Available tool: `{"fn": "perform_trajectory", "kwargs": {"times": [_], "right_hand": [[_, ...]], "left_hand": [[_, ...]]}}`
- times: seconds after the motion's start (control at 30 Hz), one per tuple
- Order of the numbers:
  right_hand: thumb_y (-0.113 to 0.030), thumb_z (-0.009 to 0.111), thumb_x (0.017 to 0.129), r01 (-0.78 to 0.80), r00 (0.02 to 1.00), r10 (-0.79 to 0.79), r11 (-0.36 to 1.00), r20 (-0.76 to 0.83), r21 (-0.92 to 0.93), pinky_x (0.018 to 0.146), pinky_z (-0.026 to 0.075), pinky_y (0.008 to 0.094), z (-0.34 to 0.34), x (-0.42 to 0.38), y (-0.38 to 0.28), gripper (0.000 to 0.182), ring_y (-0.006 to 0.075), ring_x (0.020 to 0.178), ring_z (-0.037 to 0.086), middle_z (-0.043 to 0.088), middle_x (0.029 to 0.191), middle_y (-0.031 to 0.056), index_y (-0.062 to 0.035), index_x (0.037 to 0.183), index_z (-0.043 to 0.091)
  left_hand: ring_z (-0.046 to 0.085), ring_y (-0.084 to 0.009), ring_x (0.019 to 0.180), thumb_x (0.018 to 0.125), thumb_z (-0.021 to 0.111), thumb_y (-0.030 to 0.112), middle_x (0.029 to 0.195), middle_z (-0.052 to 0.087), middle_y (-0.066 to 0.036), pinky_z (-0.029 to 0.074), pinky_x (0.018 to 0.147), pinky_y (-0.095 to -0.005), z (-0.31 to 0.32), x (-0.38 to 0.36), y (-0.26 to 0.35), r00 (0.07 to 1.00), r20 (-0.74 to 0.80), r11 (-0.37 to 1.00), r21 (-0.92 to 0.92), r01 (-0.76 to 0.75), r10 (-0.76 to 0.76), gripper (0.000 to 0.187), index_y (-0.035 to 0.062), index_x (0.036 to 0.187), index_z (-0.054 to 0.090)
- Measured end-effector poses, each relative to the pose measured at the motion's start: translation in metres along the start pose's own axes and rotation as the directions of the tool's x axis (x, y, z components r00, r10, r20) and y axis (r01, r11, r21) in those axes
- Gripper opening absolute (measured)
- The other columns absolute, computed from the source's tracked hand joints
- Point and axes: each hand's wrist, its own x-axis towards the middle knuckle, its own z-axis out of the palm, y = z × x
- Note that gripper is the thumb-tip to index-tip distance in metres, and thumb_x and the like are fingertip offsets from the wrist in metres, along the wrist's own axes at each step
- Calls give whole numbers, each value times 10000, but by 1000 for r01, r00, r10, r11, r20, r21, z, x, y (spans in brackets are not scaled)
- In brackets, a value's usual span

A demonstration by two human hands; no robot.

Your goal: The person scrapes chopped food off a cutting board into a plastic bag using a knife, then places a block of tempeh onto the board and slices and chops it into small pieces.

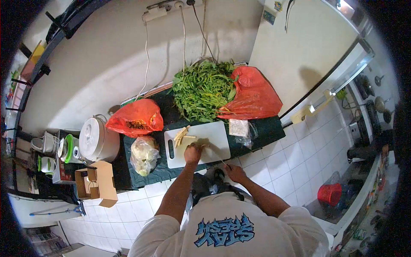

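A white cutting board (216, 132) lies on a dark green cloth (265, 128) spread on the floor. My left hand (193, 153) presses down on a pale piece of food at the board's near edge. My right hand (234, 172) grips a knife (220, 160) whose blade reaches toward the left hand. Several pale cut strips (181, 135) lie at the board's far left corner.
A heap of leafy greens (203, 89) sits behind the board between two red plastic bags (136, 118) (253, 95). A clear bag of vegetables (144, 155), a white rice cooker (97, 139), a cardboard box (97, 182) and a red basket (329, 193) stand around.
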Motion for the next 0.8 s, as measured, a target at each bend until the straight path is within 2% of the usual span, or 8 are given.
{"fn": "perform_trajectory", "kwargs": {"times": [0.03, 0.1, 0.33, 0.43, 0.5, 0.6, 0.73, 0.8], "right_hand": [[-542, 306, 976, -2, 1000, 2, 1000, 6, -2, 916, 446, 520, 8, 1, 11, 607, 453, 1026, 582, 623, 1092, 267, -58, 1197, 599], [-549, 283, 979, 57, 993, -61, 998, -106, -41, 900, 448, 529, 17, 5, 20, 624, 459, 1009, 583, 624, 1069, 273, -52, 1182, 602], [-526, 297, 985, -66, 998, 68, 990, -15, 121, 908, 446, 520, 21, 20, 19, 607, 458, 1026, 577, 624, 1082, 264, -36, 1189, 592], [-508, 309, 988, 6, 1000, -7, 999, 22, 42, 909, 444, 515, 32, 22, 21, 588, 457, 1038, 573, 619, 1093, 264, -31, 1180, 594], [-489, 323, 989, 37, 997, -36, 999, -64, 8, 892, 448, 516, 37, 25, 20, 564, 454, 1011, 586, 628, 1061, 265, -29, 1160, 602], [-474, 336, 990, 70, 995, -69, 997, -74, 21, 883, 451, 519, 33, 24, 19, 542, 454, 996, 591, 632, 1044, 263, -32, 1139, 611], [-474, 338, 989, 34, 999, -34, 999, 5, -38, 881, 450, 516, 24, 32, 13, 543, 454, 1000, 589, 631, 1039, 266, -26, 1120, 615], [-475, 340, 988, -10, 999, 19, 974, -40, 224, 873, 448, 521, 24, 28, 14, 545, 458, 996, 586, 632, 1013, 272, -18, 1095, 617]], "left_hand": [[635, -352, 831, 812, 657, 298, 869, 656, -139, 523, 708, -459, 9, 1, -5, 1000, 4, 1000, -2, 5, -5, 241, 72, 896, 663], [634, -354, 837, 808, 659, 313, 836, 663, -139, 521, 724, -456, 19, 5, -13, 1000, 4, 997, 65, -31, 31, 257, 60, 854, 658], [625, -359, 839, 810, 637, 282, 883, 662, -156, 517, 741, -461, 16, 5, -8, 999, 36, 997, 78, 24, -27, 227, 59, 844, 667], [620, -349, 859, 811, 628, 260, 906, 660, -145, 515, 756, -454, 24, 7, -14, 997, 62, 996, 81, 39, -44, 208, 59, 839, 673], [617, -339, 878, 809, 632, 259, 927, 661, -124, 516, 765, -443, 24, 8, -15, 999, 37, 999, 33, -9, 8, 194, 81, 865, 686], [615, -334, 872, 808, 638, 267, 927, 661, -110, 517, 760, -439, 21, 5, -11, 1000, 5, 999, 13, -31, 31, 186, 106, 881, 695], [616, -329, 866, 805, 650, 266, 924, 662, -110, 518, 759, -437, 20, 4, -14, 998, 5, 996, 75, -55, 55, 179, 125, 901, 703], [615, -331, 863, 806, 653, 262, 931, 661, -108, 516, 761, -438, 24, 4, -16, 999, 18, 999, 30, -31, 30, 176, 123, 902, 702]]}}
